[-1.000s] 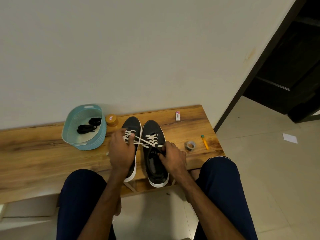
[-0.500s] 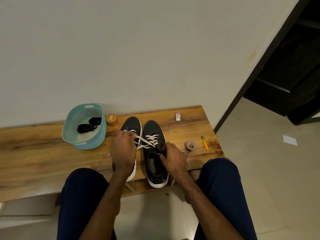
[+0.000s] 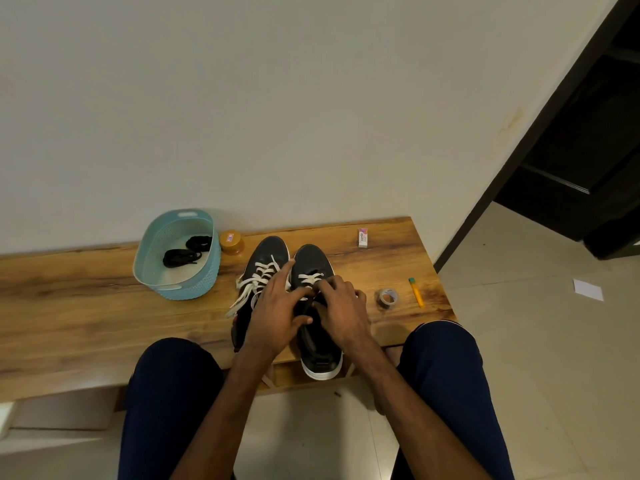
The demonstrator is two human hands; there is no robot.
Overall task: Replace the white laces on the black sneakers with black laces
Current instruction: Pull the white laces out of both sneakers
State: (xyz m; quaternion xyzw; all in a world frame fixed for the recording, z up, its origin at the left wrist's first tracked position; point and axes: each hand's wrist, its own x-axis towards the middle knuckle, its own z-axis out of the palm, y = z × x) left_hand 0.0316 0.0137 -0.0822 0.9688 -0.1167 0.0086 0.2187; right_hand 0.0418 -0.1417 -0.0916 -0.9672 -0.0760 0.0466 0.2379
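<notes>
Two black sneakers stand side by side on the wooden bench, toes toward the wall. The left sneaker has loose white laces whose ends trail off to its left. The right sneaker keeps white laces over its upper eyelets. My left hand hovers over the gap between the shoes, fingers spread, holding nothing. My right hand rests on the right sneaker's tongue with its fingertips pinched on that shoe's white lace. The black laces lie coiled in a light blue basket.
A small amber jar stands between the basket and the left sneaker. An eraser, a tape roll and an orange pen lie on the bench's right end. My knees flank the bench's front edge. A paper scrap lies on the floor.
My left hand has let go of the lace strand it was pulling leftward and moved right, fingers now spread. The left sneaker's laces are uncovered. My right hand stays on the right sneaker.
</notes>
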